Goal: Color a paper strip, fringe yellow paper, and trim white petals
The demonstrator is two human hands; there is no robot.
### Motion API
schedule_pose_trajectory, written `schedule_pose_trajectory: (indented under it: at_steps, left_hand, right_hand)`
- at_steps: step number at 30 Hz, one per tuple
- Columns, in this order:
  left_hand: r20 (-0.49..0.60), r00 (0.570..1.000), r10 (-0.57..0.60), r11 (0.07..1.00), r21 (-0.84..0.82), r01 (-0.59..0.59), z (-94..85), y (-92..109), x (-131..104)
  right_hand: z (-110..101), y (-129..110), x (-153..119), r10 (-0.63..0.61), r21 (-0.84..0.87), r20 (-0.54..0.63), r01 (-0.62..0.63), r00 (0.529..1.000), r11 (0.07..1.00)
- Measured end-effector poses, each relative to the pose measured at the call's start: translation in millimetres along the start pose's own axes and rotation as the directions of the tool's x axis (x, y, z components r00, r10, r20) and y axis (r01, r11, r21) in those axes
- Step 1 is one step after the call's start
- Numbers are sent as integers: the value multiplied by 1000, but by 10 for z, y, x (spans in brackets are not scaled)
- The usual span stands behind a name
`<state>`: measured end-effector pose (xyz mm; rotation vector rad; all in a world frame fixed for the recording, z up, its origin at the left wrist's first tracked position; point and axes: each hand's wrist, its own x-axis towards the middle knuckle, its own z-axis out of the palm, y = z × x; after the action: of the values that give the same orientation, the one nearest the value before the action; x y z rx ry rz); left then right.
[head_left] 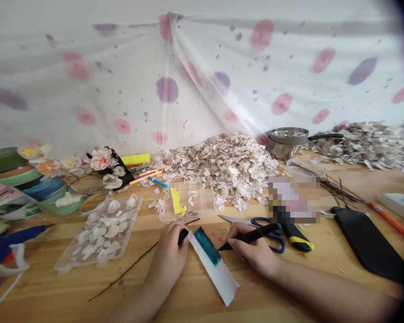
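My right hand [254,249] is closed around a black marker [256,234], its tip at the right edge of a paper strip [218,280]. The strip lies slanted on the table, white at its near end. A dark teal coloured patch [206,246] covers its far part. My left hand [170,249] is closed on a short black marker cap [182,236], its fingertips touching the strip's far left edge. A thin dark twig [123,274] runs along the table beside and behind that hand. Blue-handled scissors [276,242] lie just beyond my right hand.
Left of my hands stands a clear tray [134,224] of pale petals; another clear tray [208,208] holds a yellow scrap. Heaps of dry flakes [229,166] line the back. A yellow-black handle [298,237], a black case [360,244] and a blue glue gun [16,237] lie around.
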<state>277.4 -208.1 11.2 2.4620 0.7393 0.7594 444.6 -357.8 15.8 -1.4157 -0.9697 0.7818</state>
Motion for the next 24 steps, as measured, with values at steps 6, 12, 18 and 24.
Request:
schedule_pose_trajectory:
  at_steps: [6, 12, 18, 24]
  left_hand:
    - [5, 983, 182, 944, 279, -176, 114, 270, -436]
    - [32, 938, 346, 771, 559, -304, 372, 253, -784]
    - [48, 958, 283, 818, 509, -267, 381, 367, -784]
    - [79, 969, 233, 839, 488, -241, 337, 440, -791]
  right_hand:
    - [-9, 45, -29, 34, -147, -125, -52, 992, 988]
    - [4, 52, -85, -70, -210, 21, 73, 997, 975]
    - [0, -12, -138, -174, -325, 184, 227, 967, 918]
    - [-11, -45, -144, -204, -356, 280, 298, 938, 886]
